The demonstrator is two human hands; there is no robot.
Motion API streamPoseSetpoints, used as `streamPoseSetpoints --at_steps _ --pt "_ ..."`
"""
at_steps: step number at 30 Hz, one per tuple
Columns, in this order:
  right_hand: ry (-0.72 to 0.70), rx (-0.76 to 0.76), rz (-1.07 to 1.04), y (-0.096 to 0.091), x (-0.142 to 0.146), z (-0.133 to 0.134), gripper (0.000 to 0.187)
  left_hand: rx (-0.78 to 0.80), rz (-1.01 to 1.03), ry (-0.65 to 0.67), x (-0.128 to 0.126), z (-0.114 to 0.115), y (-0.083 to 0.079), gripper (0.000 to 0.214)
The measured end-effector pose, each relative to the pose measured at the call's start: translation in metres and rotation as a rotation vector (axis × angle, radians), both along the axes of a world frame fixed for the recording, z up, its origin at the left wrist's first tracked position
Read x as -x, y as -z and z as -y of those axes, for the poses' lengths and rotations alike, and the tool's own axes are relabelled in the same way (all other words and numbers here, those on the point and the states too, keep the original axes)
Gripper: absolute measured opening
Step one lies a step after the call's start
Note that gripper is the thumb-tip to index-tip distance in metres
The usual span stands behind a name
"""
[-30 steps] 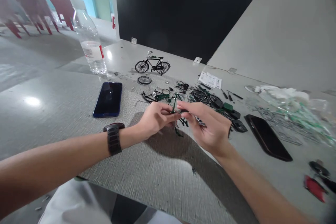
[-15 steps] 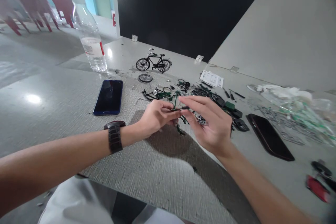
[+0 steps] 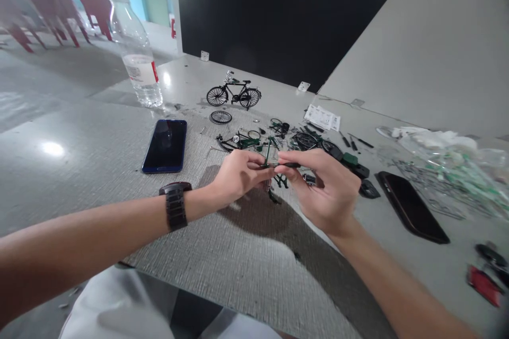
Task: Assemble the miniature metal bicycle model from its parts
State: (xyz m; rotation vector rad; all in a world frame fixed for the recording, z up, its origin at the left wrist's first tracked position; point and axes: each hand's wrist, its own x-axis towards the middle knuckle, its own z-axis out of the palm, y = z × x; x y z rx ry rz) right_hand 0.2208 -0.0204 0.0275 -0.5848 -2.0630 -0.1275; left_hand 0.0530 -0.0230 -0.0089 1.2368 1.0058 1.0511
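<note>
Working close and steady, as such tiny parts demand, the left hand clamps a green miniature bicycle frame while the right hand pinches a slim black tool against it, just in front of an assembled model bicycle.

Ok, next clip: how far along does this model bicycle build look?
Done: one black model bicycle stands apparently complete. In hand: the left hand holds a green frame piece, and the right hand pinches a slim black tool at it. Left: loose spoked wheels and green parts still lie scattered on the table.
</note>
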Motion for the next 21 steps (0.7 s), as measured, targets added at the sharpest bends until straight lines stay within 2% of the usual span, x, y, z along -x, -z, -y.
streamPoseSetpoints --at_steps 6,11,13,17,21 --pt "-0.022 0.033 0.044 0.0025 -0.0017 0.0004 0.037 -0.021 -0.015 -0.008 -0.0001 -0.001 0.0032 0.026" --pt "0.031 0.027 -0.025 0.0011 0.0025 0.0039 0.017 -0.023 -0.029 -0.022 -0.0003 -0.0017 0.0065 0.029" --pt "0.027 -0.002 -0.027 0.0005 0.0032 0.0035 0.015 -0.029 -0.044 -0.024 -0.0002 -0.0016 0.0068 0.034" --pt "0.015 -0.039 -0.021 0.0017 0.0005 -0.0005 0.022 -0.035 -0.061 -0.016 -0.0002 -0.0011 0.006 0.032" --pt "-0.036 0.031 0.05 0.0024 -0.0016 -0.0015 0.035 -0.024 -0.002 -0.011 -0.0002 -0.0006 0.0045 0.029"
